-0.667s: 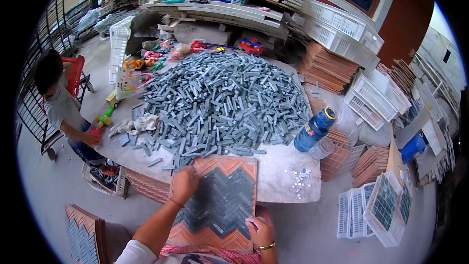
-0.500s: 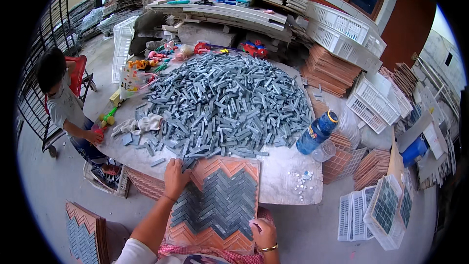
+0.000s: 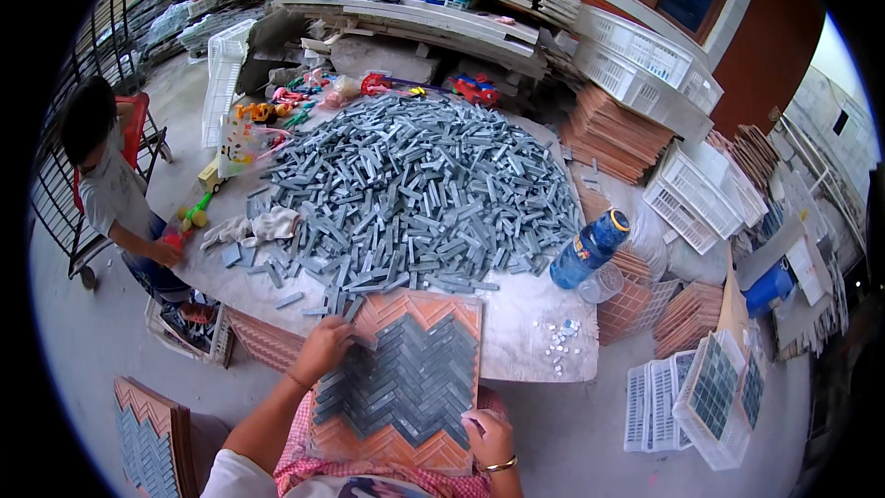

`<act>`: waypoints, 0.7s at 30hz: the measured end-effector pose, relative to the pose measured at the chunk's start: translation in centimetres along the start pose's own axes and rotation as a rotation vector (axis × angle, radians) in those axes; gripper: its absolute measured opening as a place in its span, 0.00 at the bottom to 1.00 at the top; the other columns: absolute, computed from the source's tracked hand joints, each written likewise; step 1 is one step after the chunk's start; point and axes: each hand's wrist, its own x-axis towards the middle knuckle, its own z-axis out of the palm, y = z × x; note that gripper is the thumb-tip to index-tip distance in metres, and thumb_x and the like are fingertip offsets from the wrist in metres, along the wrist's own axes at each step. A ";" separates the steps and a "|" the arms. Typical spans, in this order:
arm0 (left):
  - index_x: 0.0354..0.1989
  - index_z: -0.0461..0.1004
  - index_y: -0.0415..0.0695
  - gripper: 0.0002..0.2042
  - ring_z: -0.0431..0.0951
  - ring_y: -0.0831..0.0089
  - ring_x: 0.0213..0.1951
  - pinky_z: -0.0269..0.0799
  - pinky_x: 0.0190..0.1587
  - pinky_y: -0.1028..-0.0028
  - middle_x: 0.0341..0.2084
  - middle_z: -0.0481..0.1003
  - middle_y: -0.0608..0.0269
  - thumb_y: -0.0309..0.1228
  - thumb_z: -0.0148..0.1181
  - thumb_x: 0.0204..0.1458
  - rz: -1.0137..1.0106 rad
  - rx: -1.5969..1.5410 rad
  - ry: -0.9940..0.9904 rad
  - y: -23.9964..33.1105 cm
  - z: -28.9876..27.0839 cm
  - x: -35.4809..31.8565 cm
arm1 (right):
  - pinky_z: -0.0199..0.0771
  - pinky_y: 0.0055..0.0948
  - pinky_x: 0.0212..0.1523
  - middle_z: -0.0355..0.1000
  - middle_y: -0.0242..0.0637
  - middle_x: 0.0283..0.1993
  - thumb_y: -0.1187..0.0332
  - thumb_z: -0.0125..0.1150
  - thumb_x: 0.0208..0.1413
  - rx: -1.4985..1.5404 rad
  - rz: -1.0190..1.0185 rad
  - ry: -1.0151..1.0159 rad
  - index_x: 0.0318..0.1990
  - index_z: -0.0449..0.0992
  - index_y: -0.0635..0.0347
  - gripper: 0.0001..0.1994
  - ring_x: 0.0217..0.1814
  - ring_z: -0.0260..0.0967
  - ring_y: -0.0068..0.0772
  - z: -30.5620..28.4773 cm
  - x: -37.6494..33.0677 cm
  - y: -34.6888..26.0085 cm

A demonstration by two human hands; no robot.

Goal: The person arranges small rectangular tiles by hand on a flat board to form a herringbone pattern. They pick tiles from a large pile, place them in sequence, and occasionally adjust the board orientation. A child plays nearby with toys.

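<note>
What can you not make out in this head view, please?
In the head view:
Left grip: its own back hides whether it pinches anything.
Right grip: curled, so anything inside is hidden.
Stack, lower left: bottom cut off by the picture's lower edge.
Table: its middle is hidden by the tile pile.

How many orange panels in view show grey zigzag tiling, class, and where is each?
2: the front panel, between the left hand and right hand; and the top panel on the stack at lower left. More may be hidden beneath.
</note>
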 end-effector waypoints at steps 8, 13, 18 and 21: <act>0.34 0.76 0.51 0.12 0.70 0.58 0.34 0.67 0.41 0.67 0.26 0.68 0.59 0.21 0.48 0.44 0.171 0.078 -0.159 -0.4 -0.6 1.9 | 0.71 0.29 0.29 0.74 0.41 0.27 0.73 0.62 0.44 -0.005 -0.030 0.018 0.30 0.77 0.60 0.04 0.28 0.73 0.38 0.2 0.3 -0.6; 0.33 0.77 0.52 0.12 0.70 0.60 0.34 0.68 0.39 0.68 0.25 0.68 0.59 0.23 0.50 0.44 0.142 -0.036 -0.184 -0.7 -1.0 1.8 | 0.71 0.29 0.29 0.74 0.41 0.28 0.73 0.63 0.44 0.002 -0.010 -0.017 0.31 0.77 0.60 0.05 0.29 0.73 0.37 0.4 0.4 -1.1; 0.34 0.78 0.51 0.11 0.72 0.61 0.33 0.68 0.39 0.68 0.25 0.69 0.58 0.24 0.51 0.45 0.161 -0.114 -0.163 -1.9 -0.7 1.7 | 0.71 0.32 0.32 0.73 0.42 0.30 0.72 0.61 0.47 0.105 -0.001 -0.126 0.33 0.76 0.59 0.05 0.32 0.72 0.43 2.7 2.9 -3.2; 0.34 0.77 0.49 0.10 0.72 0.60 0.33 0.69 0.40 0.68 0.26 0.70 0.58 0.25 0.51 0.46 0.177 -0.178 -0.177 -1.1 -1.2 2.7 | 0.71 0.32 0.35 0.72 0.42 0.34 0.72 0.59 0.47 0.111 -0.136 -0.167 0.37 0.75 0.59 0.08 0.35 0.71 0.43 6.2 6.5 -4.0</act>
